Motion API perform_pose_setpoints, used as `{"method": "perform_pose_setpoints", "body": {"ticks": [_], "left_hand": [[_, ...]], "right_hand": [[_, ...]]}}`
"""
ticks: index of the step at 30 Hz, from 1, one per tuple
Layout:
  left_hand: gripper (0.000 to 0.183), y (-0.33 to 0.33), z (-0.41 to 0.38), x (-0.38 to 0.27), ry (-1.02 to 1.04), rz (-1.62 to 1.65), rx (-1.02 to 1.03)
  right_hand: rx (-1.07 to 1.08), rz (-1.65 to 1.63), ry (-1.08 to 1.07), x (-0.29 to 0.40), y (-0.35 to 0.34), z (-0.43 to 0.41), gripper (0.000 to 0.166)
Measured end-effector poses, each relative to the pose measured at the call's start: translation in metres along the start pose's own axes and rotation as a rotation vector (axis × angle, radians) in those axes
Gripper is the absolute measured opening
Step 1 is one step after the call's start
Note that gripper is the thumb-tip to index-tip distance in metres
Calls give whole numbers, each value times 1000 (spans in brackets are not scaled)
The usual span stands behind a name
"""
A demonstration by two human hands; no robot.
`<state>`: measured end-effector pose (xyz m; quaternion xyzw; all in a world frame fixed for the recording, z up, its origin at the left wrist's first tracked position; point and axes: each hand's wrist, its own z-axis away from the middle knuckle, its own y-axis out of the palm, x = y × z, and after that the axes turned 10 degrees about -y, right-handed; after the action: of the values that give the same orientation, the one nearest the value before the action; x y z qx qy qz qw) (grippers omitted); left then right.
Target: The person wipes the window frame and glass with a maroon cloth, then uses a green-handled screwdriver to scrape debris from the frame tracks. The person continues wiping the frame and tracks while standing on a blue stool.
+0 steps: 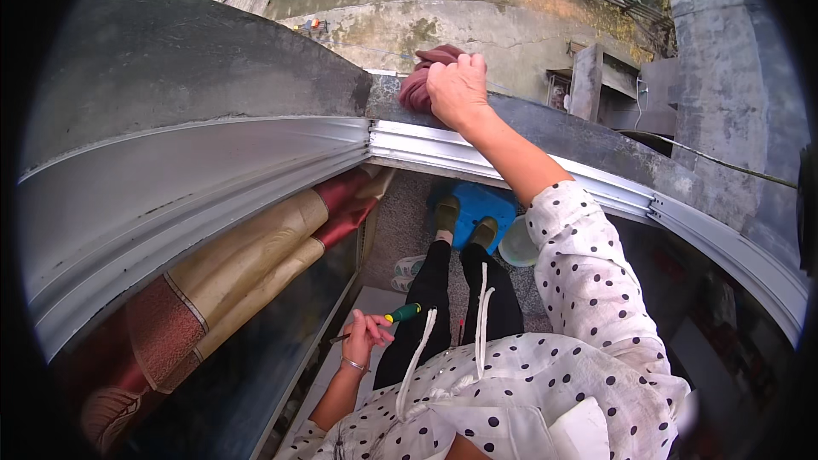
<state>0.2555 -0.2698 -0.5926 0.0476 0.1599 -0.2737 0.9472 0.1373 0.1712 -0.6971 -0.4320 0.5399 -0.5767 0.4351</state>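
A bunched maroon cloth (418,89) is gripped in my right hand (459,91), out over the dark stone ledge (530,124) outside the window. Directly inside that ledge runs the white metal window track (441,145). Low on the left, my left hand (363,335) holds a screwdriver with a green and yellow handle (404,313). Its dark shaft points left, and the handle end points toward my leg. A bracelet sits on the left wrist.
I stand on a blue plastic stool (489,207) with a pale bucket (519,243) beside it. White-soled shoes (408,266) rest on the floor. Red and beige curtains (255,236) hang at left. Beyond the ledge lies a concrete yard (498,32) lower down; a cable (709,153) crosses at right.
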Motion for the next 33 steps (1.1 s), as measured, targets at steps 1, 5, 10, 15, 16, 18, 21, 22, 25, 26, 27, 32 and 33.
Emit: {"method": "perform_pose_setpoints", "body": {"ticks": [1,5,10,15,16,18,21,22,25,26,27,32,33], "left_hand": [[67,2,1,-1,-4,5,4],[72,10,-20,-9,161,-204,-17],[73,32,-39,-38,382,-418,20],[74,41,-51,-39,386,-213,159],[74,39,-54,-35,366,-194,168],[73,37,-59,-25,326,-187,123],[73,33,-61,-14,294,-201,72],[73,32,-60,-12,288,-203,72],[72,31,-61,-16,252,-200,58],[72,31,-60,-20,238,-199,51],[72,32,-59,-23,224,-200,45],[71,36,-65,-34,325,-159,69],[71,34,-64,-33,317,-161,75]], "right_hand": [[-31,-71,110,-17,-23,17,19],[-81,-129,263,-46,-53,89,22],[-210,-256,-140,-27,-10,120,30],[-130,-427,-493,21,37,62,21],[-85,-409,-489,31,42,47,23],[-5,-372,-469,46,51,24,31],[122,-307,-444,58,57,1,49],[181,-281,-452,59,56,-4,51],[294,-224,-482,59,54,-14,57],[322,-209,-491,58,54,-16,58],[290,-209,-488,58,55,-16,53],[404,101,-401,66,37,-9,28],[458,66,-230,60,37,-2,20]]}}
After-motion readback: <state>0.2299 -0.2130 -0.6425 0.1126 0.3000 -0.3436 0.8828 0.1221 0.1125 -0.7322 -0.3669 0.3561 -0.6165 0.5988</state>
